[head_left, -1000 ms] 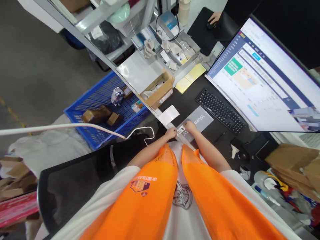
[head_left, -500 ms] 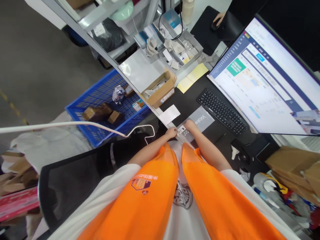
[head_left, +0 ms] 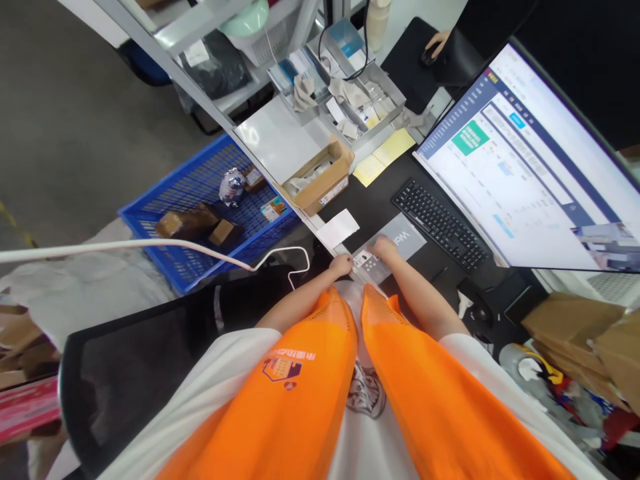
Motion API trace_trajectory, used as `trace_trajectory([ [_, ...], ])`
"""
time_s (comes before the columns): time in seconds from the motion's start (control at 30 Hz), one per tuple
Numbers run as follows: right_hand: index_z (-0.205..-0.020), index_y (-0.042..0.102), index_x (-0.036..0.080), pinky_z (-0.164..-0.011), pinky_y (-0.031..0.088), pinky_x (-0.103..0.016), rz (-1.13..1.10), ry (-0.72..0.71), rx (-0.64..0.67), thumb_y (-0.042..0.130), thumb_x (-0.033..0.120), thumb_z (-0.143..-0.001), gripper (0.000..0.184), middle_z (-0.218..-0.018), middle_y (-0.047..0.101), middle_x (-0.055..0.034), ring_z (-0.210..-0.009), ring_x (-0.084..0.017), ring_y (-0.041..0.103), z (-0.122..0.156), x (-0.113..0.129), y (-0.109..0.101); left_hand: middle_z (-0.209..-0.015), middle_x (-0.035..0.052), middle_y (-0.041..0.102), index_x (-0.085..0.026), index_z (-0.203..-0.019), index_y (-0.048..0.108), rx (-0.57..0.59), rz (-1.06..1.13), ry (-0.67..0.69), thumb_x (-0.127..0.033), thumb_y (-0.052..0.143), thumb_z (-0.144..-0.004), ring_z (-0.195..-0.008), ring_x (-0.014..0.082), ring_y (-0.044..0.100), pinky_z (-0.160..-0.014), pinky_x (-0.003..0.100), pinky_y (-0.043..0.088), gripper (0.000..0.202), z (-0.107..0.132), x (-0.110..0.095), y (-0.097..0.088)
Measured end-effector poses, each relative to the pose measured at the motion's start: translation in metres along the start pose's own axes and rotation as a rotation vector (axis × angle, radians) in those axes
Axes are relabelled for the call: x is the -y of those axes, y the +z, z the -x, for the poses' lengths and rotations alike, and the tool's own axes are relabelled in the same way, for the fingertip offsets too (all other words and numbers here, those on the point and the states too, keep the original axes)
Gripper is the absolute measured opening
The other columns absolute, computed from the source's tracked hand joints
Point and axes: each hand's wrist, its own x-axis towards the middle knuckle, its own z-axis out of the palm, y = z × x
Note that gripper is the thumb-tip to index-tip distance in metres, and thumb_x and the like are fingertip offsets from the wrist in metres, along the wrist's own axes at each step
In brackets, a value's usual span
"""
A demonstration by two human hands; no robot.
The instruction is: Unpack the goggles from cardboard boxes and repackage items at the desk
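Note:
Both of my hands rest at the near edge of a black desk (head_left: 380, 203). Between them lies a small grey device with white buttons and a label (head_left: 367, 262), sitting on a grey pad (head_left: 405, 239). My left hand (head_left: 342, 265) is curled at the device's left end. My right hand (head_left: 384, 249) is closed at its right end. Both hands grip the device. A white slip of paper (head_left: 338, 229) lies just beyond my left hand.
A black keyboard (head_left: 440, 225) and a large lit monitor (head_left: 530, 167) stand to the right. An open cardboard box (head_left: 320, 179), yellow pads (head_left: 383, 156) and metal trays (head_left: 345, 93) lie further back. A blue crate (head_left: 200, 200) sits on the floor. Another person's hand (head_left: 434, 41) holds a mouse.
My hands and the device have stayed where they were. Only the view has shifted slightly.

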Motion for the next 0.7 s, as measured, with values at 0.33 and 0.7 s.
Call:
trace_trajectory([
  [0.33,-0.157,0.033,0.008,-0.124,0.018,-0.051,0.061,-0.400,-0.328,0.040,0.043,-0.103,0.065,-0.164,0.025,-0.0160,-0.153,-0.031,0.017,0.056,-0.023,0.075,-0.090,0.0045,0.070,-0.013,-0.103,0.067,0.012,-0.017,0.020,-0.046,0.055,-0.102,-0.081,0.0168,0.068,-0.084,0.038,0.058,0.035,0.009,-0.006,-0.003],
  [0.7,-0.161,0.023,0.004,-0.122,0.008,-0.066,0.106,-0.482,-0.380,0.030,0.046,-0.103,0.071,-0.167,0.013,-0.0177,-0.155,-0.037,0.007,0.038,-0.037,0.115,-0.088,0.0040,0.070,-0.013,-0.102,0.067,0.001,-0.029,-0.005,-0.046,0.056,-0.101,-0.079,0.0163,0.068,-0.083,0.038,0.058,0.035,0.013,-0.008,-0.004],
])
